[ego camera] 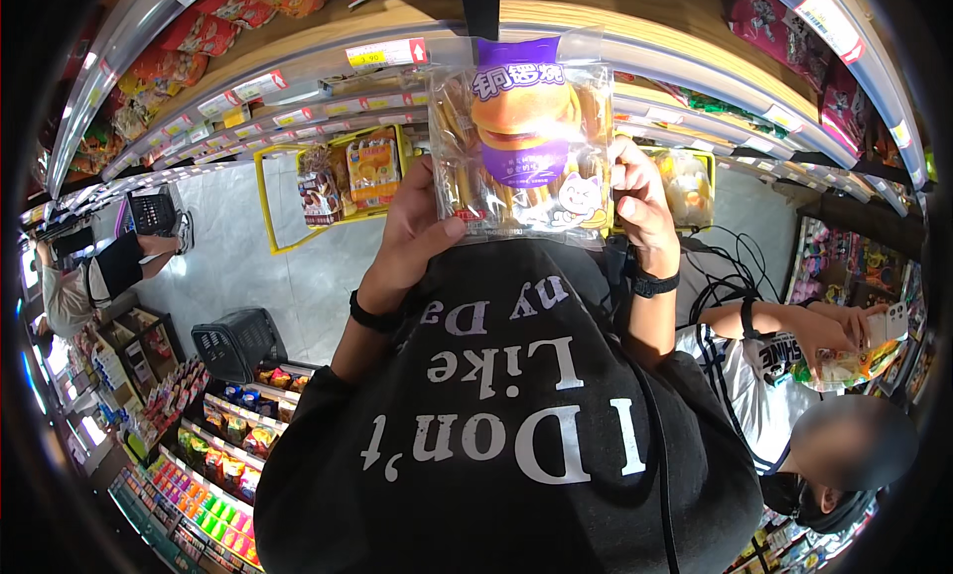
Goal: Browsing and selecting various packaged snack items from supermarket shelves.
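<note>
A clear plastic bag of dorayaki pancakes [525,142], printed with a purple band, a pancake picture and a cartoon cat, is held upright before my chest. My left hand [417,220] grips its edge on the picture's left, thumb over the front. On the opposite edge, my right hand [644,206] pinches the bag between thumb and fingers. Behind the bag and below it in depth, a yellow shopping basket [269,202] shows on both sides. Packaged bread [374,165] and a brown snack bag [319,187] lie in it, with another clear package [681,183] at its other end.
Store shelves [640,27] with price tags and snack bags curve across the top. A co-worker or shopper [752,366] stands close at the right, holding a phone and a package. Another person [112,272] is at the far left. A dark basket [234,343] stands near the snack racks.
</note>
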### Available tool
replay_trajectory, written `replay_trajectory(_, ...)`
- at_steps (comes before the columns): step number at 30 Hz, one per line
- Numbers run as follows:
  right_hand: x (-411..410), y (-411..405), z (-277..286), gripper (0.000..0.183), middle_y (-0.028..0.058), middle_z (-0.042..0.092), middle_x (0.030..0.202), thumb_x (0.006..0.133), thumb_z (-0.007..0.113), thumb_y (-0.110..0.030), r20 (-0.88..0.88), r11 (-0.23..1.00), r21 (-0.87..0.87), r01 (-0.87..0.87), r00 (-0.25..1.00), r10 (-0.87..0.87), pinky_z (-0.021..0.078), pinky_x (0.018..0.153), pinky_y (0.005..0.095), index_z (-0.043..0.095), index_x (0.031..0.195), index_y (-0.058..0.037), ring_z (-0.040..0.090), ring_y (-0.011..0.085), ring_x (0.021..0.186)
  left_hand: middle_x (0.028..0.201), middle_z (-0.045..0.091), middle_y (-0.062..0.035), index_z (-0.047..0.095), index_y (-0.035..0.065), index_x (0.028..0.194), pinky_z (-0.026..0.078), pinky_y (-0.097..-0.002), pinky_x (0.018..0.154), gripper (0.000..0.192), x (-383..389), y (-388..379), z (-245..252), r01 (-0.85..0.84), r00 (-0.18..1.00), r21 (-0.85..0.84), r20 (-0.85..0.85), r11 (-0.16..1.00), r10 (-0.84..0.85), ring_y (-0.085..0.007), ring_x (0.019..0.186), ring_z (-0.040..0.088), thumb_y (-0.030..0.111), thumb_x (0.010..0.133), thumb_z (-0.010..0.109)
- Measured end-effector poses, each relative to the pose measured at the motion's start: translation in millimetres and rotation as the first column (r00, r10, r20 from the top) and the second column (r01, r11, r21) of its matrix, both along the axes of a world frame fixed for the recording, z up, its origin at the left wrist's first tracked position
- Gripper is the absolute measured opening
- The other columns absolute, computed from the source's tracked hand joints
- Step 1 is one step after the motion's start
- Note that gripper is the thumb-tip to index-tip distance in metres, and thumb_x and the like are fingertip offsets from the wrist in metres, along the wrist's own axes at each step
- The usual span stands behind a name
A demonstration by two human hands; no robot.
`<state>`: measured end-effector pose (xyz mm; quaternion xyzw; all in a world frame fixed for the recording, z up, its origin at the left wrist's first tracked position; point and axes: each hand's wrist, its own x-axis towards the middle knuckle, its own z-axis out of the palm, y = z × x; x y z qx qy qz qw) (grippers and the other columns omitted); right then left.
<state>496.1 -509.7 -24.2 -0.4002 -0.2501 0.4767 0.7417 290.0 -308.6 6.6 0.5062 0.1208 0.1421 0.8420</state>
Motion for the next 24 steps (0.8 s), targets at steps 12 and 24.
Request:
replay_trajectory(12,-6,15,6,0.086,0.0153,0.066,0.119,0.079,0.078,-0.025,0.000,0.999,0.030,-0.041,0.999,0.041,0.0499,0.093,0.0316,0.032,0.146,0.0050,0.066,0.0212,0.106,0.137,0.049,-0.0116,0.035,-0.0026,0.141,0.034,-0.0362,0.109,0.072,-6,2,6,-0.038,0.999,-0.011,-0.002,0.999,0.038,-0.0203,0.127,0.047,0.020,0.083,0.070)
replay_trajectory(24,-8,9,15,0.060,0.0130,0.073,0.097,0.079,0.075,-0.001,0.025,0.998,0.000,-0.059,0.998,0.059,0.0538,0.072,0.0254,0.046,0.132,0.0046,0.068,0.0132,0.082,0.133,0.052,-0.0124,0.038,-0.0046,0.140,0.034,-0.0308,0.104,0.065,-10,8,-18,-0.019,0.979,0.078,-0.203,0.997,0.035,-0.0192,0.124,0.047,0.006,0.078,0.053)
